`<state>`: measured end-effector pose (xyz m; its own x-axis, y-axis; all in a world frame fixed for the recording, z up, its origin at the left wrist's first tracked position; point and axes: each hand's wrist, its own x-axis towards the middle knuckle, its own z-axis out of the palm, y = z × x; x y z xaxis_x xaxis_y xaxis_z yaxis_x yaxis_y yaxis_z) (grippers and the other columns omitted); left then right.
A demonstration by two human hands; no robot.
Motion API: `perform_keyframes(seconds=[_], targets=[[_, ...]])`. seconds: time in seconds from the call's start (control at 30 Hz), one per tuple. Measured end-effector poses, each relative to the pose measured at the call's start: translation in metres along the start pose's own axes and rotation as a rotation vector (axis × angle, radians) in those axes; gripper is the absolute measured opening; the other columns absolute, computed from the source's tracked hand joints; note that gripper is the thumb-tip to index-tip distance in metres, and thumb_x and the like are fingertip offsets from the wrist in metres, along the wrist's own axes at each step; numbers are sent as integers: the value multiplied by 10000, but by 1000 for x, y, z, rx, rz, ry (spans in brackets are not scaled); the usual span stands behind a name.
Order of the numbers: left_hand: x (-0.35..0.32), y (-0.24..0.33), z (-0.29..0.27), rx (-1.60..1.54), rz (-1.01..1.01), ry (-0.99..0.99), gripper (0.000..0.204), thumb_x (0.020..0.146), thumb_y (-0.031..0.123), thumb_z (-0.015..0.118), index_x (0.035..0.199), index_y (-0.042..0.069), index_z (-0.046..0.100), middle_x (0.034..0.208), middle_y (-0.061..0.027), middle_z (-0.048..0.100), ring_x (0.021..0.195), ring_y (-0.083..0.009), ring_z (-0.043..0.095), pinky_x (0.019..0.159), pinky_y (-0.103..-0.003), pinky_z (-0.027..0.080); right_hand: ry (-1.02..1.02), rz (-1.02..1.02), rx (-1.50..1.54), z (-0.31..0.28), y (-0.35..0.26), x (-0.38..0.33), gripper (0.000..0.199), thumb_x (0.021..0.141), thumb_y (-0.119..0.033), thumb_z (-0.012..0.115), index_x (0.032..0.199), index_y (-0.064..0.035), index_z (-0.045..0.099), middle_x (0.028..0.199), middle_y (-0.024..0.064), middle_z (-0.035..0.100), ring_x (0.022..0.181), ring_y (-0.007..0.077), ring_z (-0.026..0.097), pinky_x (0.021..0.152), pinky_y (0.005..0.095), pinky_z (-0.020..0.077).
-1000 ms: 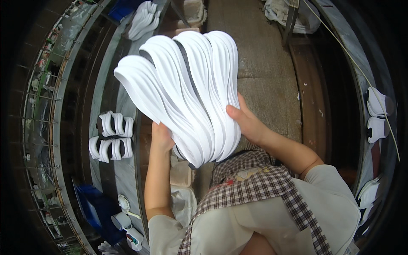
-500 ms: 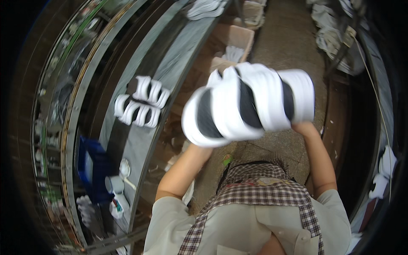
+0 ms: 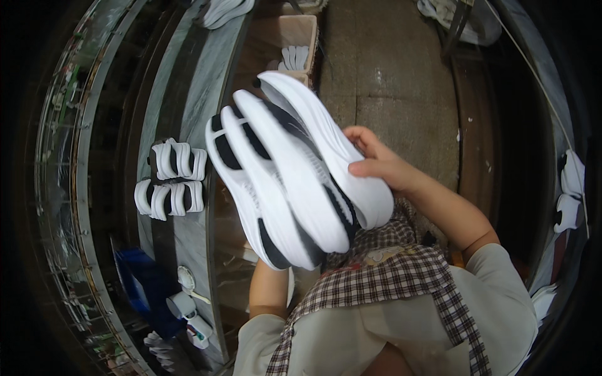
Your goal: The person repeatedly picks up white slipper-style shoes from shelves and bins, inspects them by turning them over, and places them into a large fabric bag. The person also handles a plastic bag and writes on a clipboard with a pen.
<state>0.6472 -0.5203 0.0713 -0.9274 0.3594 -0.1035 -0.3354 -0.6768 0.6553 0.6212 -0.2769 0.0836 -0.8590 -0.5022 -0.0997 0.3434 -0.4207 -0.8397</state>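
Before me are several white shoe soles [image 3: 291, 194] with black parts, standing on edge side by side in a tilted stack. My right hand [image 3: 384, 161] is closed on the rightmost sole, with its thumb on the outer side wall and its fingers curled over the upper edge. My left forearm [image 3: 269, 288] runs up behind the lower left end of the stack. The stack covers my left hand, so its fingers and grip cannot be seen.
On the marble-patterned bench [image 3: 191, 250] at left sit two rows of similar soles [image 3: 169, 197]. Nearer me are a blue bin [image 3: 147, 291], a white cup [image 3: 180, 305] and a brush [image 3: 187, 279]. Behind the stack stands a basket [image 3: 313, 37] holding soles. At right, more soles [image 3: 567, 213] lie along a ledge.
The stack has swung from nearly level to a steep tilt and shifted left. My right hand, mostly hidden before, now shows on the rightmost sole. The whole view has turned.
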Motion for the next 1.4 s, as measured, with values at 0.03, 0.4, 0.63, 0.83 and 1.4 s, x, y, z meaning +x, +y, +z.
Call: perform_keyframes(seconds=[0.03, 0.4, 0.63, 0.83, 1.4], targets=[[1, -1, -4, -70, -27, -34, 555, 834, 233, 591, 1311, 53, 374, 1136, -100, 450, 977, -221, 441, 776, -372, 443, 6, -20, 93, 0, -2, 0, 743, 733, -338, 677, 1303, -35, 309, 1246, 177, 401, 1149, 262, 438, 949, 394, 402], [16, -15, -14, -457, -181, -223, 578, 844, 288, 565, 1330, 61, 349, 1046, -94, 445, 880, -199, 423, 711, -331, 429, -56, -40, 405, -9, 30, 2, 827, 734, -345, 627, 1366, 10, 230, 1203, 226, 475, 1013, 261, 580, 795, 339, 541], [16, -13, -13, -503, -188, -239, 595, 851, 323, 549, 1342, 67, 333, 989, -90, 442, 818, -185, 412, 669, -304, 421, -257, 38, 1035, -18, 58, -3, 709, 794, -218, 512, 1403, -78, 179, 1312, 231, 390, 1103, 308, 534, 883, 446, 503], [14, -6, -14, -517, -174, -253, 610, 857, 354, 535, 1353, 72, 320, 940, -86, 439, 766, -173, 402, 633, -281, 413, -117, -57, 444, -26, 60, 4, 812, 725, -287, 618, 1374, 10, 231, 1284, 235, 416, 1108, 284, 527, 904, 400, 483], [-4, 9, -20, -464, -56, -181, 401, 883, 343, 502, 1166, 60, 474, 866, -65, 440, 700, -157, 402, 578, -231, 383, -118, 176, 915, -46, 92, 1, 726, 739, -198, 486, 1402, -67, 221, 1334, 182, 397, 1144, 290, 497, 960, 411, 427]])
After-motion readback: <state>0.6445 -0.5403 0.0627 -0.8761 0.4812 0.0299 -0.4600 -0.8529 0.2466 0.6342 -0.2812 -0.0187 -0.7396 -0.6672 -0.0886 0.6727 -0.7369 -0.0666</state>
